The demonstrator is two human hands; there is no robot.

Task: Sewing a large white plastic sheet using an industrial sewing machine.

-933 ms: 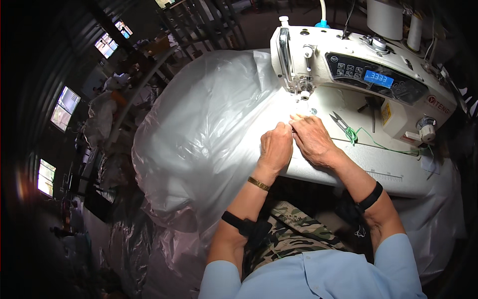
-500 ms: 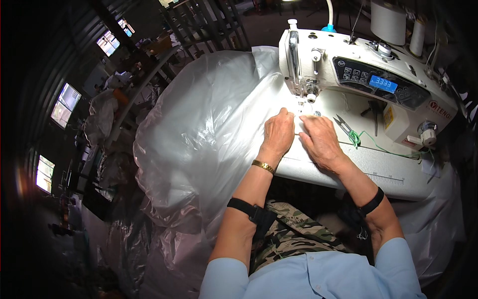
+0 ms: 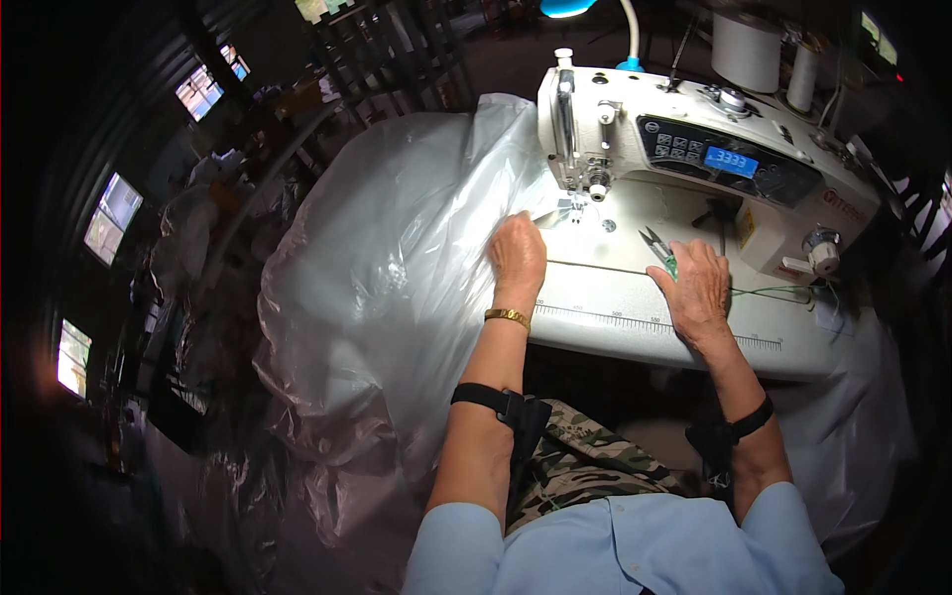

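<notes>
My left hand (image 3: 518, 256) is closed at the right edge of a large translucent plastic sheet (image 3: 387, 238), pinching it just left of the needle area. The sheet lies bunched over the left side of the sewing machine (image 3: 620, 134) and hangs down toward the floor. Farther right, my right hand (image 3: 698, 290) has its thumb and fingers around the green handles of small thread snips (image 3: 654, 244). The blades stick out past my fingers toward the needle. A green cord trails rightward from the handles. The palm side of both hands is hidden.
The white machine bed (image 3: 600, 288) carries a ruler strip along its front edge. White thread cones (image 3: 746, 55) stand behind the machine head, near a blue-shaded lamp (image 3: 568, 7). Racks and windows show at the far left.
My right hand has left the needle area and moved right onto the snips. My left hand has shifted left with the sheet's edge. The whole view has shifted slightly.
</notes>
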